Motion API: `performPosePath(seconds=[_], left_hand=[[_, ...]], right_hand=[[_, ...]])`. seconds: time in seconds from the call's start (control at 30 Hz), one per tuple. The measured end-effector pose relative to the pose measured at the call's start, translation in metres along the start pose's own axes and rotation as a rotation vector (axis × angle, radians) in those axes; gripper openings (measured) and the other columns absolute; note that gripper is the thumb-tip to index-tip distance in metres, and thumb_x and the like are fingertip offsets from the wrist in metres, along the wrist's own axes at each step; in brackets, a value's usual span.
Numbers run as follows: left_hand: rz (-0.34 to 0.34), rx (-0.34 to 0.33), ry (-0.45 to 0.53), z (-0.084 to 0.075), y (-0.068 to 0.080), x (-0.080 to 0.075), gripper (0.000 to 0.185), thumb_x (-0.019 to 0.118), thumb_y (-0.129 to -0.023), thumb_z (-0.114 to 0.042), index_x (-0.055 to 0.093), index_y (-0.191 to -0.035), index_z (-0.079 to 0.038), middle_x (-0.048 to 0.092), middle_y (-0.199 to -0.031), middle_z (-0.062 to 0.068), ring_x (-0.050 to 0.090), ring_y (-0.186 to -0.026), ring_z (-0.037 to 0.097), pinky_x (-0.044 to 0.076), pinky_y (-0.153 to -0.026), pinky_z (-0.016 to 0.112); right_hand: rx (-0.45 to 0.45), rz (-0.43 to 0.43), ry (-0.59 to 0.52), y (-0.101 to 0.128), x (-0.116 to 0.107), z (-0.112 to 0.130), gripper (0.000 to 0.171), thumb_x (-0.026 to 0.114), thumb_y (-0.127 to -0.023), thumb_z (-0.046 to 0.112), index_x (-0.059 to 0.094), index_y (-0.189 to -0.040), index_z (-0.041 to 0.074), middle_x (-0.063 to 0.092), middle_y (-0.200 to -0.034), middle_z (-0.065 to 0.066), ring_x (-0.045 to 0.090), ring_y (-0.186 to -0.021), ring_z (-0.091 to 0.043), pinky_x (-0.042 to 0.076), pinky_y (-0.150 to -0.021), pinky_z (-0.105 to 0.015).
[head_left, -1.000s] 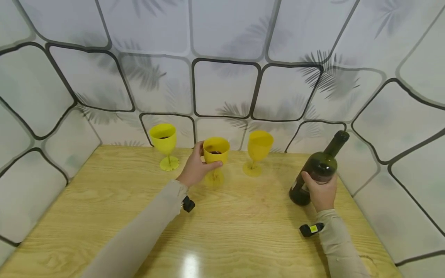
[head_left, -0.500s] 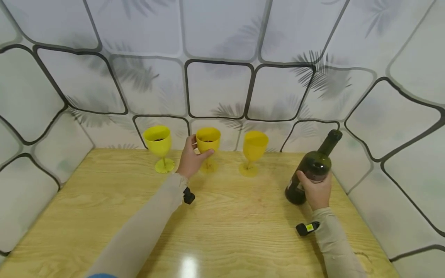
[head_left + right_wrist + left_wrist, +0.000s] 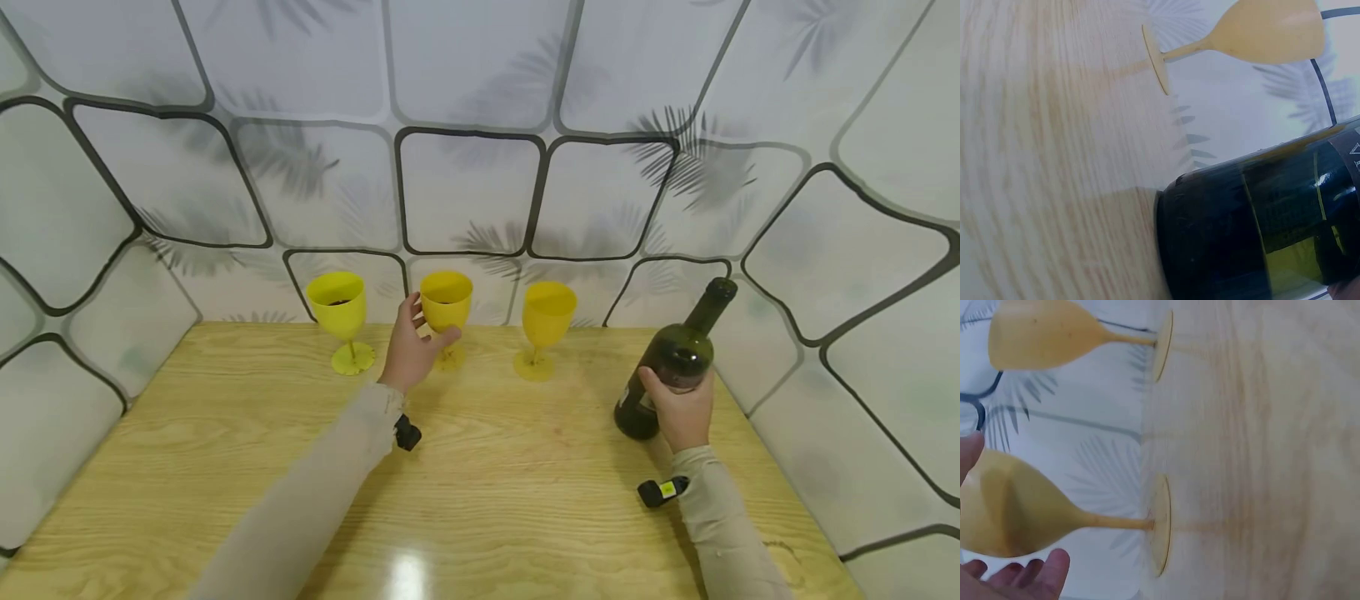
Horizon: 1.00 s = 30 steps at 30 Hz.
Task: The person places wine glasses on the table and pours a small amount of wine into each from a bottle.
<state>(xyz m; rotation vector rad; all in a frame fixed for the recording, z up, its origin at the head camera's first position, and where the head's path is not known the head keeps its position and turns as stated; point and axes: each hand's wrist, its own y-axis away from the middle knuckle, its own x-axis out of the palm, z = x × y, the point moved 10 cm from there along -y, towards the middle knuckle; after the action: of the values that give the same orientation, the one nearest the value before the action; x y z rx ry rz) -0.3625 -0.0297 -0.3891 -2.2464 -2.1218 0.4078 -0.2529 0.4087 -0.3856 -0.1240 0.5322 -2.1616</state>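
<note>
My left hand [image 3: 411, 348] is around the middle yellow goblet [image 3: 446, 304], thumb in front and fingers beside the bowl. In the left wrist view, the fingers [image 3: 1054, 570] lie loosely spread just off the bowl, and the goblet's foot [image 3: 1161, 526] stands on the table. Some dark liquid shows inside it. At right, my right hand [image 3: 684, 410] grips a dark green wine bottle [image 3: 678, 354] around its body, its base down at the tabletop. A yellow-green goblet [image 3: 337, 304] with dark liquid stands left of my left hand. Another yellow goblet [image 3: 549, 315] stands right of the middle one.
The goblets stand in a row near the back of a light wooden table [image 3: 487, 500]. A patterned wall [image 3: 472, 192] rises right behind them, with side walls at left and right. Each wrist wears a small black camera [image 3: 407, 433].
My left hand has pushed the middle goblet back toward the wall, into line with the others, and its fingers have loosened. The right hand keeps its grip on the bottle. The head view shifted slightly.
</note>
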Motion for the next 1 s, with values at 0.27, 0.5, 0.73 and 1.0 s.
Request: performPosePath(seconds=[0.27,0.5,0.73,1.0], left_hand=[[-0.049,0.062,0.002,-0.015,0.041,0.015,0.093,0.084,-0.090,-0.031,0.025,-0.158,-0.009,0.037,-0.149,0.015,0.043,-0.134,0.041,0.045,-0.108,0.055],[0.224,0.073,-0.017,-0.025,0.049,0.061,0.090,0.083,-0.090,-0.035,0.028,-0.160,-0.021,0.038,-0.158,0.000,0.043,-0.142,0.028,0.040,-0.117,0.048],[0.302,-0.018,-0.055,-0.016,0.019,0.104,0.107,0.083,-0.089,-0.041,0.010,-0.166,-0.025,0.020,-0.170,0.004,0.029,-0.152,0.030,0.036,-0.118,0.053],[0.285,-0.043,-0.050,-0.020,-0.011,0.134,0.115,0.085,-0.087,-0.042,0.004,-0.167,-0.023,0.020,-0.169,0.008,0.029,-0.152,0.029,0.038,-0.117,0.051]], right_hand=[[0.015,0.004,0.025,0.003,-0.002,0.004,0.078,0.084,-0.082,0.004,0.043,-0.148,0.004,0.056,-0.118,0.015,0.054,-0.109,-0.004,0.041,-0.096,-0.021],[0.007,0.006,0.013,0.002,-0.001,0.004,0.075,0.084,-0.081,0.003,0.046,-0.146,0.005,0.057,-0.117,0.014,0.055,-0.108,-0.005,0.041,-0.095,-0.021],[0.018,-0.001,0.068,-0.001,-0.004,0.002,0.078,0.084,-0.081,0.004,0.044,-0.148,0.001,0.055,-0.116,0.018,0.053,-0.108,-0.002,0.040,-0.097,-0.022],[0.033,0.001,0.055,0.000,-0.001,0.000,0.077,0.083,-0.081,0.002,0.043,-0.147,-0.003,0.054,-0.116,0.016,0.053,-0.107,-0.003,0.040,-0.097,-0.021]])
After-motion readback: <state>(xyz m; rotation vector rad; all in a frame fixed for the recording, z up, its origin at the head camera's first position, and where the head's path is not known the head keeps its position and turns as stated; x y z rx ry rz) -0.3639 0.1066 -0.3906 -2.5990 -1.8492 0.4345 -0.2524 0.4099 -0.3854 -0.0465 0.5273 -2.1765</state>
